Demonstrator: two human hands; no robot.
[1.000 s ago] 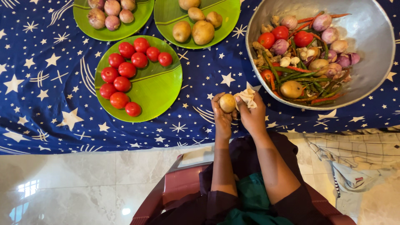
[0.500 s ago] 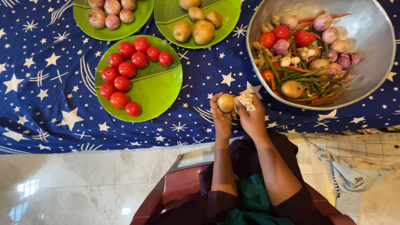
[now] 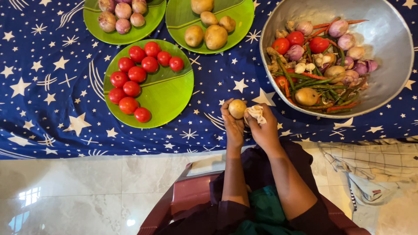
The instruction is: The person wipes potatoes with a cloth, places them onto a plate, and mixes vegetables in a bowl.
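Observation:
My left hand [image 3: 233, 124] grips a small yellow-brown potato [image 3: 237, 108] above the near edge of the table. My right hand [image 3: 264, 128] is closed around a crumpled pale cloth [image 3: 256, 113] that touches the potato's right side. Both hands meet just below the big metal bowl [image 3: 387, 65], which holds mixed vegetables: tomatoes, onions, potatoes, green and red chillies, garlic and ginger.
Three green leaf-shaped plates lie to the left: one with tomatoes [image 3: 167, 98], one with potatoes [image 3: 237, 24], one with onions [image 3: 93, 24]. A dark blue star-patterned tablecloth [image 3: 52, 109] covers the table. A checked cloth [image 3: 374, 167] hangs at the lower right over marble floor. I sit on a maroon chair [image 3: 183, 196].
The whole view has shifted slightly down and right. My hands stay together; the cloth has bunched smaller against the potato, which has turned a little in my left hand.

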